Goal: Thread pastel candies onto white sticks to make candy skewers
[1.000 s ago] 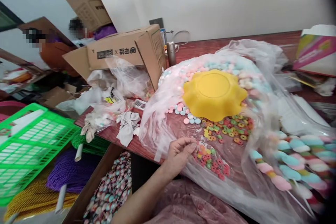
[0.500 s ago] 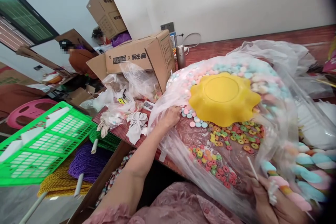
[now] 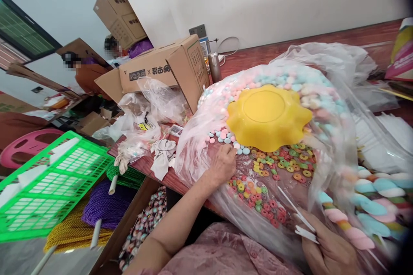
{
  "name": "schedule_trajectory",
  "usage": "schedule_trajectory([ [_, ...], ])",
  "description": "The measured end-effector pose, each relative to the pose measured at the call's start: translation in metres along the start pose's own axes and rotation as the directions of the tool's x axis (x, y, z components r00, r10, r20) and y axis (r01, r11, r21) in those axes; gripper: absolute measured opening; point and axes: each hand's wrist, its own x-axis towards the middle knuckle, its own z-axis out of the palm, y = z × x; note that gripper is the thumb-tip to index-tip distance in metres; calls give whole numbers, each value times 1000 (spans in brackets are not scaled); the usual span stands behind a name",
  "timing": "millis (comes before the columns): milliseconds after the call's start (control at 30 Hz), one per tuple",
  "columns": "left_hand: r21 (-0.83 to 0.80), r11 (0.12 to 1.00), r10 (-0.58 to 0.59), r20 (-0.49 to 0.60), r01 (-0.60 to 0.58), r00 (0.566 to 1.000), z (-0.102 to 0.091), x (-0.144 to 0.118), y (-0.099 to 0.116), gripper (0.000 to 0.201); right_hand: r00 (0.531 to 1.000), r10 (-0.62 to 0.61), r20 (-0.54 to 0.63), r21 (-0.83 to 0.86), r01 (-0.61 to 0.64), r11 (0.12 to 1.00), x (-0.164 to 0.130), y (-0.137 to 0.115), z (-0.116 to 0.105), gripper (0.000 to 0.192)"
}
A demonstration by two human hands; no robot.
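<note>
My left hand (image 3: 224, 164) is over the plastic-covered table, fingers curled at the edge of a small group of pink and blue marshmallows (image 3: 222, 135). Its fingertips are partly hidden, so I cannot make out what is pinched there. At the lower right my right hand (image 3: 334, 242) grips thin white sticks (image 3: 295, 207), one of them pointing up and left. Between the hands lie ring-shaped gummies (image 3: 269, 210) in red, yellow and green. A yellow wavy-edged bowl (image 3: 266, 114) sits upside down among more marshmallows. Beside my right hand are skewers of marshmallows and gummies (image 3: 350, 225).
Clear plastic sheeting (image 3: 193, 146) drapes over the table's edge. An open cardboard box (image 3: 151, 64) and a metal flask (image 3: 214, 68) stand behind. At left are a green basket (image 3: 61, 180) and bundled purple cords (image 3: 103, 202). Two people sit farther back.
My left hand has come right and toward me, from the far-left marshmallows to near the gummies. The sticks in my right hand are turned differently, and more of their length shows. The view has shifted slightly.
</note>
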Motion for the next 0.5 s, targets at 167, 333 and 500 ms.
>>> schedule_trajectory([
  [167, -155, 987, 4, -184, -33, 983, -2, -5, -11, 24, 999, 46, 2, 36, -46, 998, 0, -1, -2, 29],
  [333, -119, 993, -26, -199, 2, 980, 5, 1, -17, 27, 1000, -3, -3, 96, 4, 995, -3, 4, 3, 36],
  [500, -84, 996, 22, -130, -33, 991, 13, -8, -9, 30, 999, -34, 36, 108, 30, 994, -5, 8, 3, 43],
])
